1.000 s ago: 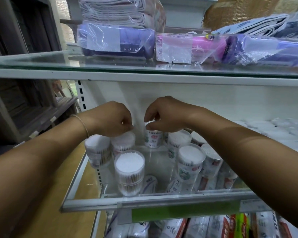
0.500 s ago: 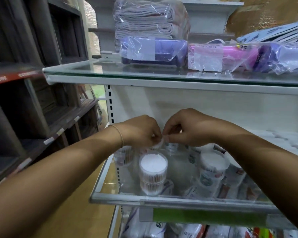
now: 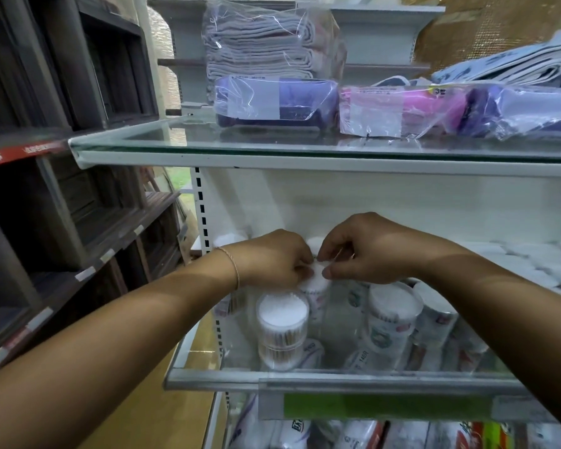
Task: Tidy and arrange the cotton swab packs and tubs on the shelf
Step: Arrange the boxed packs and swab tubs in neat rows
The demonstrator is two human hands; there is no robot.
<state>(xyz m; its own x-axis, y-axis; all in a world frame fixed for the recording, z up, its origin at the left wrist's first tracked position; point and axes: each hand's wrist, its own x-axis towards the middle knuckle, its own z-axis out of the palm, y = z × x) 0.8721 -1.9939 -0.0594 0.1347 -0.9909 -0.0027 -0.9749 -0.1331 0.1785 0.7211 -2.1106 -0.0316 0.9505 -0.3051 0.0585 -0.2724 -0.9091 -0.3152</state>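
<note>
The cotton swab tub (image 3: pixel 318 281) is small and round, with white swab tips showing at its top and a printed label on its side. It stands far back on the glass shelf (image 3: pixel 208 377), directly between the hands. The left hand (image 3: pixel 272 260) and right hand (image 3: pixel 366 251) meet over it, curled fingers pinching its top rim. A clear tub (image 3: pixel 282 322) stands nearer, and a labelled tub (image 3: pixel 392 319) is to its right.

The left hand (image 3: pixel 274 257) and right hand (image 3: pixel 370 251) met over a small tub (image 3: pixel 319 281) and hid most of its lid; their grip could not be told. The labelled tubs (image 3: pixel 391 322) carried print too blurred to read. The bottom edge cut off the lower packs (image 3: pixel 363 434).
</note>
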